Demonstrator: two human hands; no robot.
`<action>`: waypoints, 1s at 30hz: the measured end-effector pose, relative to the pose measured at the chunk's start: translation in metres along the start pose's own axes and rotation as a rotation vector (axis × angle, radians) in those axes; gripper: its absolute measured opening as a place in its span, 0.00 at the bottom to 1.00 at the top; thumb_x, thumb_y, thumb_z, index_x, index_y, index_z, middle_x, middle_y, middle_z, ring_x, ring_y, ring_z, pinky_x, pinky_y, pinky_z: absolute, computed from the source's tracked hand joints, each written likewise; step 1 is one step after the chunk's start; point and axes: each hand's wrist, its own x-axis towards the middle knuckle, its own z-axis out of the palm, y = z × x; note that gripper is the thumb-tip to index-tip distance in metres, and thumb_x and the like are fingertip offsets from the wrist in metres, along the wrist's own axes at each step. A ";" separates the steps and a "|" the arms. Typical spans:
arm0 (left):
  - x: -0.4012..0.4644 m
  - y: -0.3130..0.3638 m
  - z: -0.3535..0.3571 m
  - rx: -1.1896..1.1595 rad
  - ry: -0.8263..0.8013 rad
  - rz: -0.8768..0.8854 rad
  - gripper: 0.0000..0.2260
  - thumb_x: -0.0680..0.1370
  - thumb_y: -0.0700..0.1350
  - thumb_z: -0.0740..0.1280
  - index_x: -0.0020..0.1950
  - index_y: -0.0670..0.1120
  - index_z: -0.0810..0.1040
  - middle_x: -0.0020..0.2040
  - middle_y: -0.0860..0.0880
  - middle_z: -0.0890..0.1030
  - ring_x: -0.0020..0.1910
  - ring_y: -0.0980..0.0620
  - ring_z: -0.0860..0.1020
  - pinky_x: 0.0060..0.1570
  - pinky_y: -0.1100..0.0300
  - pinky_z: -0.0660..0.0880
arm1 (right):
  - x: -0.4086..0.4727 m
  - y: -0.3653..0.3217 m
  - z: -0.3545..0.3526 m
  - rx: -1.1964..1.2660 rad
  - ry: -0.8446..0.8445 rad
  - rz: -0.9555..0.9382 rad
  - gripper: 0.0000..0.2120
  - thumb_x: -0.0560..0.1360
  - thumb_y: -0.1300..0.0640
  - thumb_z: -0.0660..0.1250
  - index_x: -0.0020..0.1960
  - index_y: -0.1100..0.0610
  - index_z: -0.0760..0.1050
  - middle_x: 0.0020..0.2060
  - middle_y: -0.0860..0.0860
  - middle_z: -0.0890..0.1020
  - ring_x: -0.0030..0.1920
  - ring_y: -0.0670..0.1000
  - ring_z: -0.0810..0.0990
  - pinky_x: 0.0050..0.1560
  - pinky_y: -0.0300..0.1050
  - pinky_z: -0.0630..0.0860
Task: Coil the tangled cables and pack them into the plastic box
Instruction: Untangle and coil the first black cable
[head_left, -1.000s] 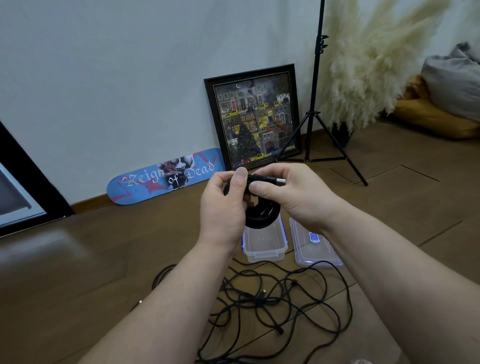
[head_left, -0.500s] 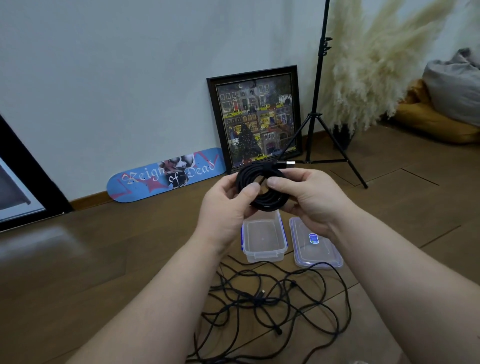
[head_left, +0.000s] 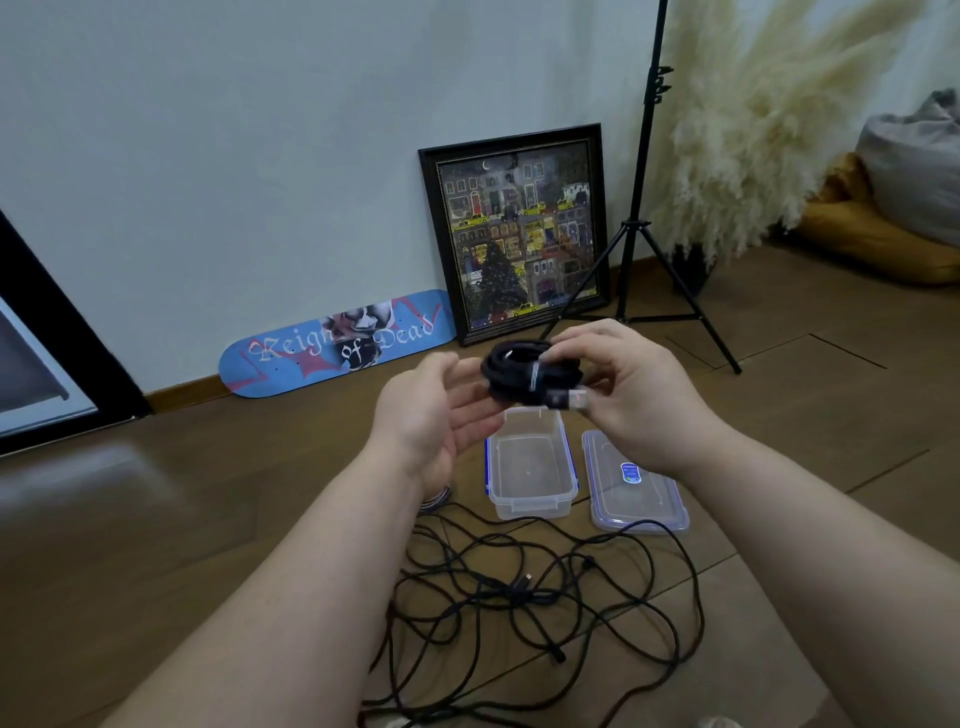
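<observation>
Mid-frame, the right hand (head_left: 631, 395) pinches the coiled black cable (head_left: 524, 376) above the open plastic box (head_left: 530, 470); the left hand (head_left: 434, 415) hovers released, fingers relaxed. Light, springy stuff, likely to unwind: best gripped across all loops, near the USB plug (head_left: 574, 401).

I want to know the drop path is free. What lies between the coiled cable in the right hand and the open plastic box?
Nothing: in the head view the coiled cable hangs just above the plastic box, nothing between.
</observation>
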 end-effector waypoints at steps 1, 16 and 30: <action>-0.001 0.001 -0.002 0.005 -0.013 -0.007 0.16 0.83 0.50 0.59 0.59 0.40 0.79 0.48 0.42 0.85 0.36 0.51 0.84 0.34 0.60 0.79 | -0.001 0.001 0.001 -0.030 -0.018 -0.029 0.20 0.71 0.73 0.69 0.54 0.51 0.81 0.55 0.45 0.76 0.52 0.48 0.79 0.55 0.39 0.76; 0.007 -0.008 -0.008 0.004 -0.056 0.108 0.16 0.78 0.35 0.66 0.66 0.38 0.75 0.58 0.39 0.82 0.54 0.44 0.82 0.48 0.54 0.82 | 0.000 -0.008 0.018 0.656 -0.114 0.565 0.08 0.80 0.57 0.64 0.53 0.54 0.81 0.46 0.54 0.85 0.44 0.49 0.83 0.48 0.45 0.80; 0.004 -0.016 -0.003 0.052 -0.032 0.082 0.09 0.80 0.43 0.66 0.60 0.44 0.75 0.48 0.46 0.84 0.47 0.50 0.84 0.47 0.54 0.77 | 0.002 -0.013 0.036 0.750 -0.015 0.680 0.10 0.77 0.57 0.68 0.58 0.56 0.77 0.50 0.55 0.84 0.46 0.51 0.82 0.46 0.44 0.77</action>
